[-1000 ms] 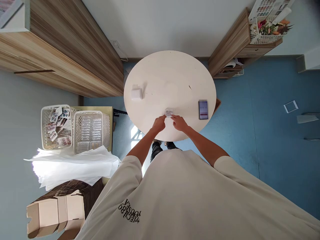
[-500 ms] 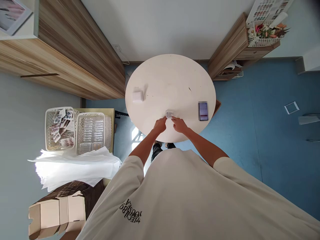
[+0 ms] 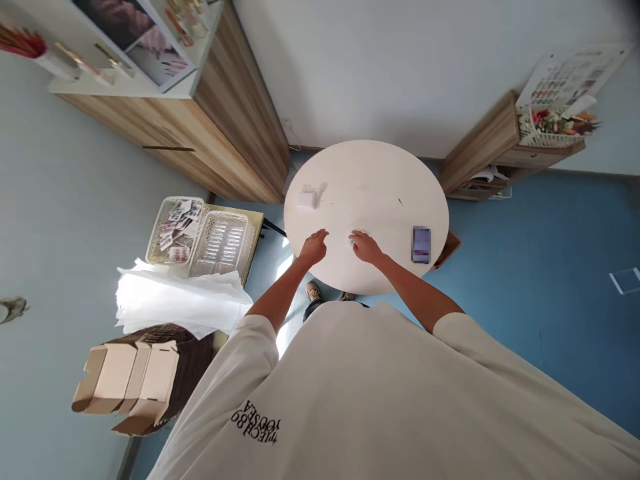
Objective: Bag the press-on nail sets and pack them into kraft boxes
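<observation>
On the round white table [image 3: 370,173], a small clear plastic box [image 3: 351,242] lies near the front edge, mostly covered by my right hand [image 3: 367,247]. The fingers of that hand are closed on the box; its contents are too small to make out. My left hand [image 3: 313,247] hovers to the left of the box, apart from it, holding nothing, with its fingers loosely stretched forward. A small white block-like stack [image 3: 307,200] sits farther back on the left. Toward the table's right edge lies a phone [image 3: 421,245].
To my left, a side table bears a white basket of nail-tip cards [image 3: 175,230], a basket of clear plastic boxes [image 3: 225,243], white sheets [image 3: 175,297] and folded brown cartons [image 3: 135,377]. Wooden cabinets [image 3: 245,113] stand behind left, a shelf [image 3: 480,150] at the right.
My left hand has come away from the clear box toward the left. My right hand now covers the box more. The whole view has swung to the left.
</observation>
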### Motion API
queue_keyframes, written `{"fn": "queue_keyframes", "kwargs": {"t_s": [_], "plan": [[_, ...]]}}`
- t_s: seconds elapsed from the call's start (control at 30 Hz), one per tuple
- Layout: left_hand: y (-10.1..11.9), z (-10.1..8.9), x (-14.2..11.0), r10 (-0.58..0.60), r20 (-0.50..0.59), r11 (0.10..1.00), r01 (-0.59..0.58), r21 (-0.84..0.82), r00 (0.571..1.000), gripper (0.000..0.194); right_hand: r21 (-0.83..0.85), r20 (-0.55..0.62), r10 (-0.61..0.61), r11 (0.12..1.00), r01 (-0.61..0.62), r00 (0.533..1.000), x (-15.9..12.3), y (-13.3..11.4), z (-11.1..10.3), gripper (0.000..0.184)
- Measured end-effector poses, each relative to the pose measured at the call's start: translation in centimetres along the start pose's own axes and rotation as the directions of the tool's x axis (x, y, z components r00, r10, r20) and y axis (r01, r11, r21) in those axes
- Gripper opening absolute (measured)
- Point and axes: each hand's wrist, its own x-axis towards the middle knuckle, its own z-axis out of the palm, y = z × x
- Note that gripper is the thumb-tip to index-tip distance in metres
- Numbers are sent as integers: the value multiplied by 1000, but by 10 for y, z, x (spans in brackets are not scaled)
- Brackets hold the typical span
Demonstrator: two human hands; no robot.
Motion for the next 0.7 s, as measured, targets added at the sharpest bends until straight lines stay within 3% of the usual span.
{"fn": "queue_keyframes", "kwargs": {"t_s": [0.17, 0.33, 0.5, 0.7], "plan": [[-15, -29, -32, -40, -118, 999, 37, -30, 992, 63, 41, 28, -116, 993, 114, 993, 25, -52, -4, 49], [-38, -65, -79, -118, -234, 992, 107, -61, 965, 61, 64, 35, -279, 959, 277, 960, 49, -121, 10, 45], [-76, -96, -143, -187, -340, 982, 167, -87, 922, 59, 121, 47, -416, 905, 409, 908, 59, -205, 42, 41], [-134, -112, -228, -214, -500, 976, 159, -152, 839, 58, 214, 40, -455, 873, 437, 890, 47, -306, 98, 34]]}}
